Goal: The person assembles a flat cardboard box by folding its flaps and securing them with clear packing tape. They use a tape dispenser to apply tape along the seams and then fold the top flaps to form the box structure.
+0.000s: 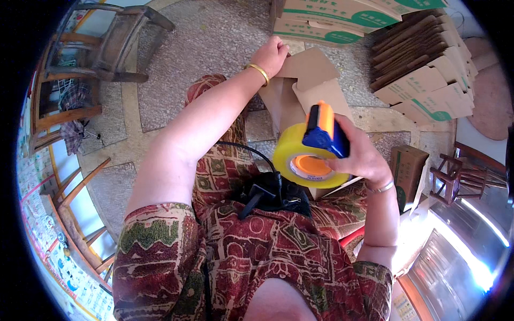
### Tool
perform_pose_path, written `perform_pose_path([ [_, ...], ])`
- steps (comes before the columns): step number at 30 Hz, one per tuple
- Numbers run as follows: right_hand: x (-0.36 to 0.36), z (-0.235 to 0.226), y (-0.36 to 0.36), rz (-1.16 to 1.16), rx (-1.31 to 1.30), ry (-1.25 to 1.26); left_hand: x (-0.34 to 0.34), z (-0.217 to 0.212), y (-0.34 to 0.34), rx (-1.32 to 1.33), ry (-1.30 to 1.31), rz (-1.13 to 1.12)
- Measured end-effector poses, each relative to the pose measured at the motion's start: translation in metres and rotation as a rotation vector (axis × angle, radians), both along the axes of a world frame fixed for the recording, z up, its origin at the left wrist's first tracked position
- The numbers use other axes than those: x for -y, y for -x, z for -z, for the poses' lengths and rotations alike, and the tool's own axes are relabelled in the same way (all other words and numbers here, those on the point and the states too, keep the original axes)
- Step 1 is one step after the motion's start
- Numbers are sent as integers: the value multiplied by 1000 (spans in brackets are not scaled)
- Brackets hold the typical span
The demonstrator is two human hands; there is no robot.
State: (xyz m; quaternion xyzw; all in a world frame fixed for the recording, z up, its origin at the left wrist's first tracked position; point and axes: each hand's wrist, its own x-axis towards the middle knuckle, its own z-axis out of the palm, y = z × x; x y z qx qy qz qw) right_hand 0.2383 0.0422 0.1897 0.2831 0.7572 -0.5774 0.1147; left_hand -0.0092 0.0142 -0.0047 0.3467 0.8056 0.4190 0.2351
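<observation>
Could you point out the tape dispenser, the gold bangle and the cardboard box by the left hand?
Tape dispenser [322,137], head view: its blue body.
Gold bangle [261,70], head view: its band.
Cardboard box [317,72], head view: an upper flap.

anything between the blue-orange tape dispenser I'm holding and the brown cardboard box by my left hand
Nothing visible stands between the blue-orange tape dispenser in your right hand and the brown cardboard box by your left hand.

The left arm [187,128] stretches forward, left fingers [280,50] curled, while the right fingers [341,164] grip.
</observation>
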Motion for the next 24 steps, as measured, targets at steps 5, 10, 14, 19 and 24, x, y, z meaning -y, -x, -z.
perform_pose_path([
  [5,8,-45,-18,225,-10,-136,-7,17,-1,63,-41,6],
  [10,26,-63,-29,227,132,-441,-19,18,-4,513,-174,-31],
  [14,39,-71,-36,247,152,-624,-20,12,-8,653,-205,-63],
  [19,42,-80,-24,155,101,-740,-21,15,-11,638,-319,-122],
  [24,36,-96,-5,45,65,-906,-18,17,-12,706,-354,-173],
])
